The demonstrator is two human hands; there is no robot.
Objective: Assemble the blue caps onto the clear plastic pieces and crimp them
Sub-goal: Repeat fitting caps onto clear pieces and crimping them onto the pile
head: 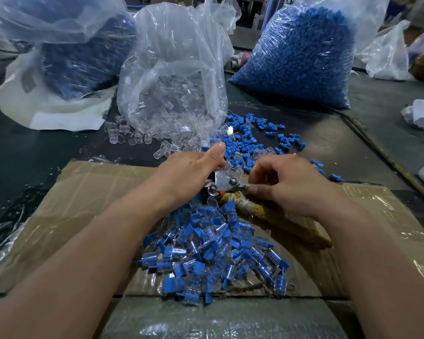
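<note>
head view. left hand (191,172): fingers curled under and around the metal head of the crimper (222,184), thumb stuck out straight and away from the body. right hand (288,184): fingers curled, thumb and forefinger pinched together on the crimper's metal tip, between the two hands; whether a piece sits between them cannot be told. the crimper's wrapped yellowish handle (257,211) runs under the right palm. just below both hands, between the forearms, a heap of capped pieces (211,253) lies on a cardboard sheet (83,204). just beyond the hands, loose blue caps (250,140) lie scattered; beyond the left thumb and to its left, loose clear pieces (137,138) spill from an open clear bag (174,81). well beyond the right hand stands a full bag of caps (301,59); well beyond the left hand, a second blue-filled bag (83,57).
</note>
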